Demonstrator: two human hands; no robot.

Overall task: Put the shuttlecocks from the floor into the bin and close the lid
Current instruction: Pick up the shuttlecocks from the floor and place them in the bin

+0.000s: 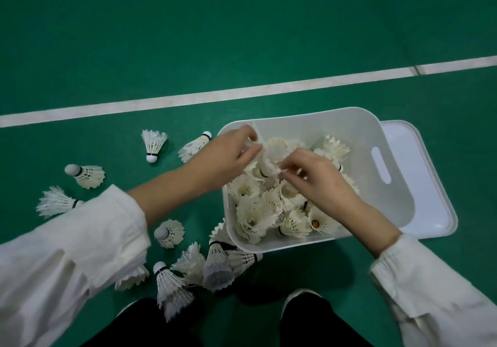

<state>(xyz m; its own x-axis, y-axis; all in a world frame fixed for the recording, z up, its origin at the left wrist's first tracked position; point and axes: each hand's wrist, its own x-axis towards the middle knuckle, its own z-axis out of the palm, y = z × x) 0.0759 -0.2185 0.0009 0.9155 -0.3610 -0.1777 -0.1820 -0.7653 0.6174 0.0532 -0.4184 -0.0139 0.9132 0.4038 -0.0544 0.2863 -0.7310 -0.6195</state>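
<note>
A white plastic bin [371,142] stands on the green floor, holding several white feather shuttlecocks [255,212]. Both hands are over it. My left hand [228,155] hovers at the bin's left rim and pinches white feathers between thumb and fingers. My right hand [317,177] is over the pile, its fingertips pinching the feathers of a shuttlecock [269,167] between the two hands. Several more shuttlecocks lie on the floor to the left: one [153,145] stands upright, one [86,175] lies on its side, and a heap [215,266] sits by the bin's near corner.
The bin's white lid [419,174] lies flat on the floor under and right of the bin. A white court line [188,97] crosses the floor behind it. My knees in dark trousers [309,319] are at the bottom edge.
</note>
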